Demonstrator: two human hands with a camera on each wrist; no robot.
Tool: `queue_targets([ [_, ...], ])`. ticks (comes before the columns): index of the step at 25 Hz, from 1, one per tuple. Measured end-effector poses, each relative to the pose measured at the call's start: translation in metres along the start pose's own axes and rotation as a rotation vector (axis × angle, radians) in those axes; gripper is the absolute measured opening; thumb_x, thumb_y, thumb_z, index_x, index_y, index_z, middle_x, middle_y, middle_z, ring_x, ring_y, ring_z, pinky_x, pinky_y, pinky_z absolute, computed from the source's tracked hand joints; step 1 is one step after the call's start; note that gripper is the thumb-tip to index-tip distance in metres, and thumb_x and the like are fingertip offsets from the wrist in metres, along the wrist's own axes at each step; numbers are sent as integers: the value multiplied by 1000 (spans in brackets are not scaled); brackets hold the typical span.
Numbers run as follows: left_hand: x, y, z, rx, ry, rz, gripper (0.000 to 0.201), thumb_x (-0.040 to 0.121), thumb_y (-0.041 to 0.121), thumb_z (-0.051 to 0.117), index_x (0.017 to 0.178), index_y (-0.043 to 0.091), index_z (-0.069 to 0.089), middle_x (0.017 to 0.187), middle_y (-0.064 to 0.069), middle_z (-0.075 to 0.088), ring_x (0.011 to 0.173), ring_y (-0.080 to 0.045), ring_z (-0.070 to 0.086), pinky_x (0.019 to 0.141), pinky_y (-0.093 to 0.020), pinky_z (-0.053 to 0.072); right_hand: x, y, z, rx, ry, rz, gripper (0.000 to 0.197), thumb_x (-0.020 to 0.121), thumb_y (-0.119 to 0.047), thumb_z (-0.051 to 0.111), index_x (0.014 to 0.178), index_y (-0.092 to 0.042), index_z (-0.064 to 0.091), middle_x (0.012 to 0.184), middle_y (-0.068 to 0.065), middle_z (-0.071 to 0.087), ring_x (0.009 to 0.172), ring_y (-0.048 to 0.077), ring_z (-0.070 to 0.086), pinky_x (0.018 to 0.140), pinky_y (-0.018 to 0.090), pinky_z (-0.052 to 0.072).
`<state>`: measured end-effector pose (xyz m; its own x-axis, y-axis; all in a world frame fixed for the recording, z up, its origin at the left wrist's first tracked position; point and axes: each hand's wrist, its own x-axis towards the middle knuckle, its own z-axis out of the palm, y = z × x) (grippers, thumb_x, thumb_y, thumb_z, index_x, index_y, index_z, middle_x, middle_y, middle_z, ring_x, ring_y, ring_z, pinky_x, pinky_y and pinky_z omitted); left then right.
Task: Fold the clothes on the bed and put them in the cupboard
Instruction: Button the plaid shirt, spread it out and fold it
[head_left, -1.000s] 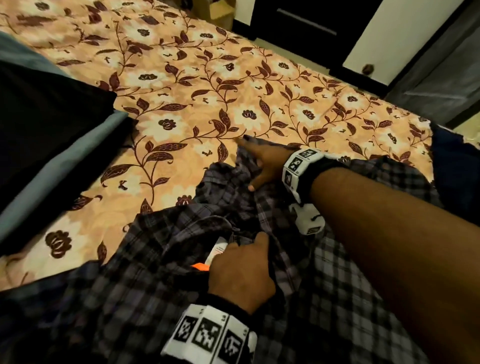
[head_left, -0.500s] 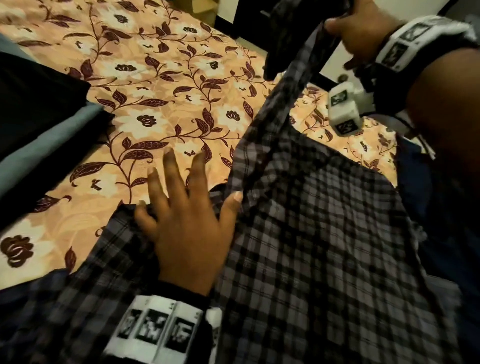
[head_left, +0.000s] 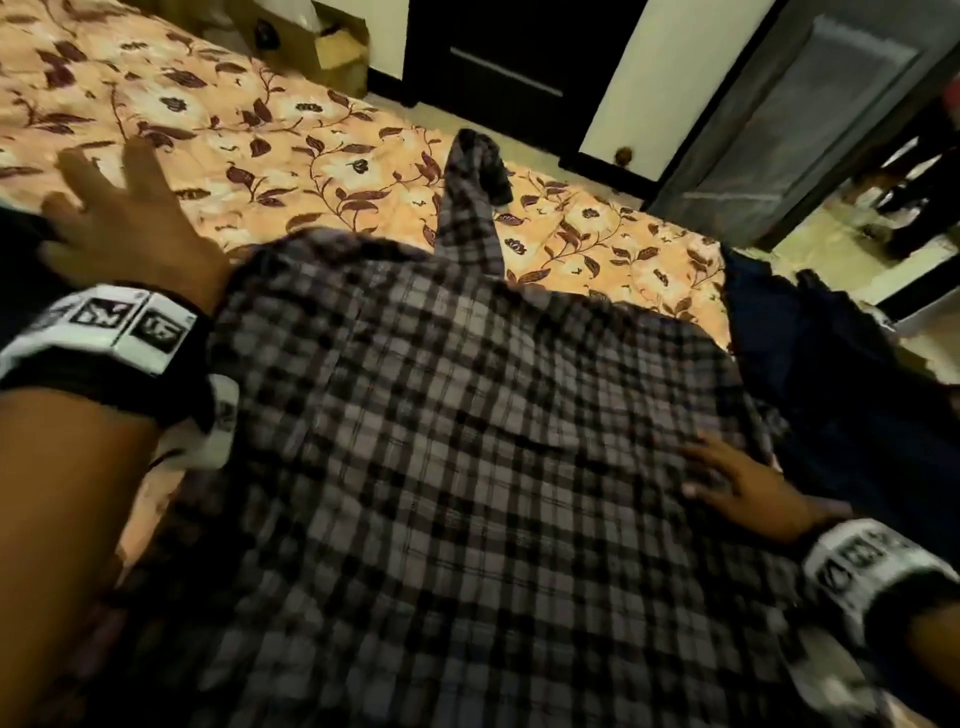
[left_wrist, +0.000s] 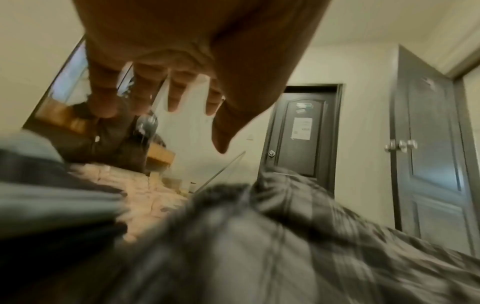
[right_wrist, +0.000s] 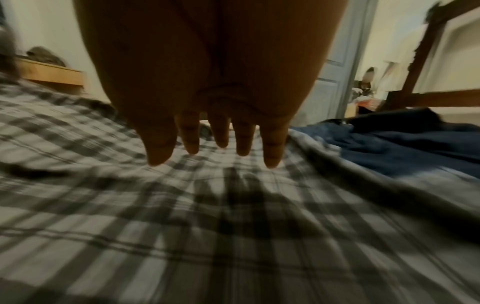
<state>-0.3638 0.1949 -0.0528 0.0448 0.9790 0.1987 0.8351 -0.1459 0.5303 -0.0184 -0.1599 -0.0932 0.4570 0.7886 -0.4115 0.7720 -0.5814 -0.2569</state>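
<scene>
A grey and black plaid shirt (head_left: 467, 441) lies spread over the floral bed sheet (head_left: 291, 145), one sleeve (head_left: 470, 208) stretching toward the far edge. My left hand (head_left: 104, 197) hovers beside the shirt's upper left corner with fingers spread and holds nothing; the left wrist view shows the left hand (left_wrist: 166, 107) open above the shirt (left_wrist: 285, 246). My right hand (head_left: 722, 478) rests flat on the shirt's right side, fingers straight. In the right wrist view the right hand (right_wrist: 218, 148) stays open over the plaid shirt (right_wrist: 182, 226).
A dark blue garment (head_left: 831, 389) lies crumpled at the right of the shirt, near the bed's edge. Folded grey and black clothes (left_wrist: 52, 195) sit at the left. Beyond the bed stand a dark cupboard (head_left: 498, 67), a grey door (head_left: 810, 119) and a cardboard box (head_left: 332, 47).
My right hand let go of the lifted shirt and came down flat on its right side. The shirt now lies spread out. My left hand left the shirt and moved up to the left.
</scene>
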Motion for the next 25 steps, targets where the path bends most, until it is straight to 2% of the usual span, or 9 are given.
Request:
queue_targets([
  [3,-39,19,14,-110,-84,175,56,87,30,65,137,22,42,133,-16,53,118,-43,51,96,-56,44,-18,59,8,175,347,370,46,93,-20,59,134,-2,51,138,17,50,126,33,47,104,36,34],
  [6,-127,42,65,-202,-612,210,51,86,34,68,133,23,53,129,-10,61,111,-34,59,92,-47,51,-17,114,14,252,348,649,42,92,-12,57,133,-6,51,133,22,54,120,39,51,100,41,39],
  [8,-160,45,102,-88,-745,175,55,86,40,66,136,25,51,138,-8,54,123,-33,52,102,-49,45,-10,133,23,379,320,666,29,88,-10,65,115,-1,63,113,21,64,101,34,60,88,37,46],
  [10,-179,46,124,157,-740,260,63,89,49,58,145,31,37,156,-5,29,142,-35,26,115,-52,26,-2,137,34,501,283,624,8,83,-9,72,78,-4,68,73,12,66,68,24,57,64,29,48],
  [12,-189,45,131,251,-712,283,70,91,55,53,151,36,23,163,-3,5,148,-35,3,118,-53,9,5,134,40,512,272,590,26,80,-10,75,62,-11,56,56,5,58,58,20,50,57,26,45],
  [17,-191,39,137,154,-701,247,74,88,56,55,151,40,20,164,1,0,149,-30,-6,118,-54,-1,-8,176,11,354,591,752,24,81,-10,69,68,-12,49,74,16,53,74,29,53,70,35,40],
  [19,-192,38,136,124,-683,238,74,88,56,57,150,41,22,164,3,0,150,-29,-6,118,-54,-2,-18,183,7,308,528,796,10,80,-8,71,82,-9,61,85,18,59,88,35,60,80,38,45],
  [21,-193,38,135,122,-674,236,73,87,57,57,150,42,22,164,4,0,150,-27,-7,118,-54,-3,-16,179,10,230,424,767,24,80,-9,73,102,-6,64,101,18,62,103,36,59,88,37,45],
  [25,-193,38,135,96,-675,239,72,87,56,57,149,43,22,164,5,-2,150,-26,-8,118,-54,-5,5,159,1,174,441,623,19,84,-25,69,90,-7,67,97,18,68,86,32,60,74,31,44],
])
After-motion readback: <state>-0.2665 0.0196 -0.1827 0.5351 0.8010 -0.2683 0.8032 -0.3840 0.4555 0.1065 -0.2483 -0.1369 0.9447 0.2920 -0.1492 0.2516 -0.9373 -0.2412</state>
